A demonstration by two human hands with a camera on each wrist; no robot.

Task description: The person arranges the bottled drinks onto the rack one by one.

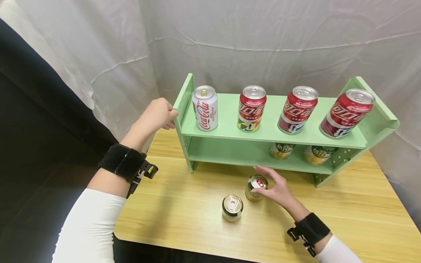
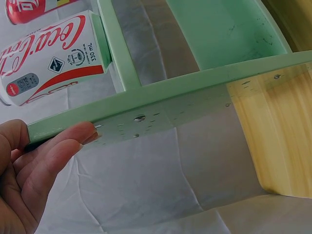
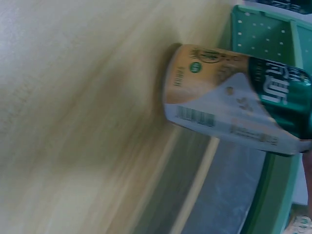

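The right hand (image 1: 277,188) rests against a gold can (image 1: 255,187) standing upright on the table (image 1: 345,212), just in front of the green shelf (image 1: 273,133). Its fingers curl round the can's right side and over the rim; the palm side is hidden from the head view. In the right wrist view the can (image 3: 229,107) is blurred and its upper end is cut off by the frame edge.

The left hand (image 1: 157,116) holds the shelf's left end panel, fingers (image 2: 58,146) pressed flat against the panel's outer face; the thumb is not visible.

A second gold can (image 1: 232,207) stands near the first, apart from it. Four cans stand on the top board, the leftmost a white can (image 1: 205,107). Two more cans (image 1: 300,151) sit on the lower board, with their tops hidden by the board above.
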